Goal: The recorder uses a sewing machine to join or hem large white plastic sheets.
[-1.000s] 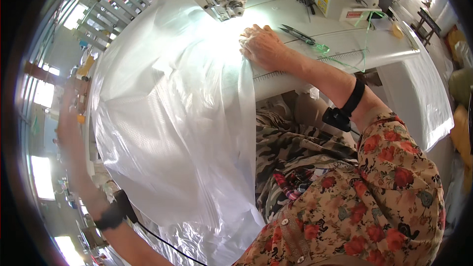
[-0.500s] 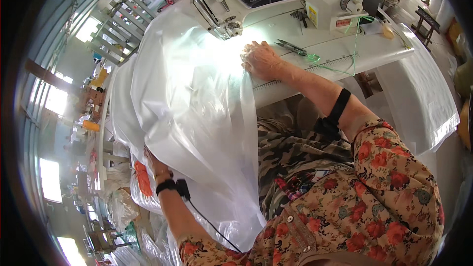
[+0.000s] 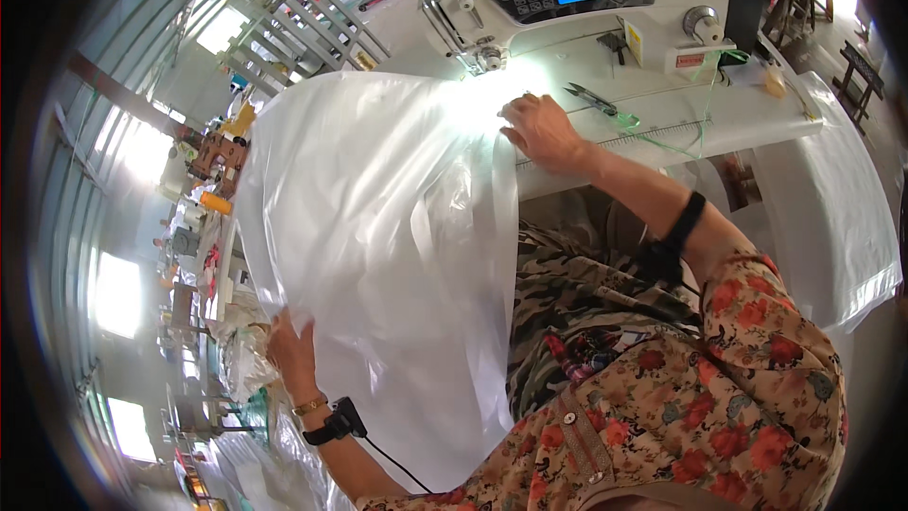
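A large white, glossy plastic sheet (image 3: 378, 255) spreads over the sewing machine's table and hangs toward my lap. Its far right part lies by the brightly lit needle area of the white sewing machine (image 3: 491, 57). My right hand (image 3: 547, 135) is closed at that corner, fingers bent and pinching the sheet's right edge just in front of the machine. Down at the sheet's left edge is my left hand (image 3: 292, 355), thumb and fingers apart, touching the edge without a visible grip. Glare hides the needle and the sheet beneath it.
Thread snips (image 3: 591, 98) lie on the table right of my right hand, beside green thread (image 3: 676, 148). A dark tool (image 3: 615, 45) sits near the machine's body. More white sheeting (image 3: 828, 208) hangs at the right. Metal racks (image 3: 303, 28) stand at the far left.
My left hand has come out from under the folds to the sheet's left edge, and the sheet lies flatter. My right hand stays by the needle area. The whole view has shifted slightly.
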The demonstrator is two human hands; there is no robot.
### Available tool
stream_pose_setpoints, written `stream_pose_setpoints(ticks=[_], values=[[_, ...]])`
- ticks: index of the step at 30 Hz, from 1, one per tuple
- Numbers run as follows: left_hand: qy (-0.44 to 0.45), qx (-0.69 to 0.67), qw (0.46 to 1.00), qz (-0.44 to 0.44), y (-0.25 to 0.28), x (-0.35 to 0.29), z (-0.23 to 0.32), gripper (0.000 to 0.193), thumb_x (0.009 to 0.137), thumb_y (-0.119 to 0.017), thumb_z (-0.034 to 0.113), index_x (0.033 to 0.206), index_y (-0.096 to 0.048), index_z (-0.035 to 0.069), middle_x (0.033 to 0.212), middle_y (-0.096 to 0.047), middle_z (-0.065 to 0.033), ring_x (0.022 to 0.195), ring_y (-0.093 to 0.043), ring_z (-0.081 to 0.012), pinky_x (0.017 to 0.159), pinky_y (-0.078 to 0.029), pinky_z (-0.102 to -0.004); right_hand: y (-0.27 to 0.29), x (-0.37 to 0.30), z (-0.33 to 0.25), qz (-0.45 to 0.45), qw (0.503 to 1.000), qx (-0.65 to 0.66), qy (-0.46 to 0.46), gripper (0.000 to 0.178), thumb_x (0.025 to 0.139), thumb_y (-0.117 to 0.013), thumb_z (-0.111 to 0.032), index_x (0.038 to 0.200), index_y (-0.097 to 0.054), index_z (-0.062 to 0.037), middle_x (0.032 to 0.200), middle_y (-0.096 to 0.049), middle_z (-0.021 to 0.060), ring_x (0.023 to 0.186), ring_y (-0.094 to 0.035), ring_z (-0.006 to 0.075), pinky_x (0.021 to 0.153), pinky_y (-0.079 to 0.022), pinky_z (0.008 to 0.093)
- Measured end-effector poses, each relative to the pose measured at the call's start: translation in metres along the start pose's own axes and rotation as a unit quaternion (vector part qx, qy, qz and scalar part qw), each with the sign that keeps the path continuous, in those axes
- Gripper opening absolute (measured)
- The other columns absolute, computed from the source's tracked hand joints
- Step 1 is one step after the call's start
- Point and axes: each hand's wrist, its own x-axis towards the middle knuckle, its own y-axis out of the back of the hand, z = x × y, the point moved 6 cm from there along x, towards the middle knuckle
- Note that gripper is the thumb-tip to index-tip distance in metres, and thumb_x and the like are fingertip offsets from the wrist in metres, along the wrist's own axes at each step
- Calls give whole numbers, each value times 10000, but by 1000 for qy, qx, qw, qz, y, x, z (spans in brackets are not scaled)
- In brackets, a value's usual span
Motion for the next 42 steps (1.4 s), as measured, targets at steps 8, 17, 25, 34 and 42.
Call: stream_pose_setpoints(ticks=[8, 17, 25, 34, 42], values=[[-242, -374, 877, -181, 16, -94, 249, 276, 870, -515, -23, 1136, -585, -20, 1053, -642, -229, 946, -638, -387, 788, -517, -419, -29, -132, -130, -390, 902, 78, 167, 233, 852, -558, -147, 1061, -578, -44, 836, -673, 154, 765, -676, 327, 652, -527, 460], [-91, -248, 949, -175, -94, -113, 216, 505, 876, -614, 150, 1348, -476, 36, 1276, -571, -216, 1090, -589, -384, 900, -495, -442, -43, -151, -130, -322, 919, 197, 115, 116, 847, -583, -153, 847, -628, -45, 754, -657, 187, 709, -658, 389, 639, -519, 470], [-28, -155, 985, -68, -40, -42, 115, 409, 840, -708, 368, 1067, -641, 35, 940, -683, -174, 826, -656, -334, 753, -506, -417, 150, -104, -89, -171, 819, 520, 171, 168, 857, -660, -156, 977, -632, -42, 745, -621, 141, 657, -618, 340, 595, -474, 337], [115, -458, 881, -20, -56, -30, 143, 409, 761, -799, 334, 1007, -650, 43, 893, -640, -75, 697, -580, -222, 683, -473, -347, 81, -171, -53, -546, 811, 206, -31, 317, 954, -529, -257, 1182, -628, -62, 775, -665, 144, 715, -663, 242, 651, -515, 321], [-35, -281, 950, 130, -57, -10, 160, 185, 875, -633, 139, 1024, -631, 29, 994, -652, -130, 854, -626, -334, 745, -468, -405, 32, -28, -53, -183, 765, 582, -208, 455, 994, -514, -230, 1347, -477, 54, 1114, -649, 87, 863, -657, 163, 744, -543, 278]])
